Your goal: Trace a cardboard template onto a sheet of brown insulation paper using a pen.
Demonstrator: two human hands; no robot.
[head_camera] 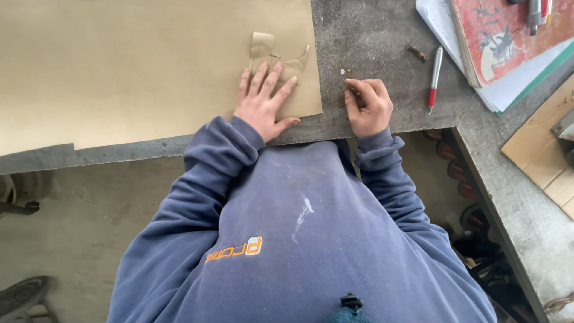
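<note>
My left hand [263, 101] lies flat with fingers spread on the near right corner of a large tan paper sheet [137, 66]. Its fingertips press a small cut-out paper template [276, 52] lying on that sheet. My right hand [368, 106] rests on the grey tabletop [371, 36] just right of the sheet, fingers curled around a small thin brown object, probably a pencil stub. Tiny bits lie on the table just above that hand.
A red-and-silver pen [434, 78] lies to the right of my right hand, with a short brown stub [417, 53] near it. A stack of notebooks and papers [508, 42] fills the far right corner. Cardboard [541, 155] lies on a side surface at right.
</note>
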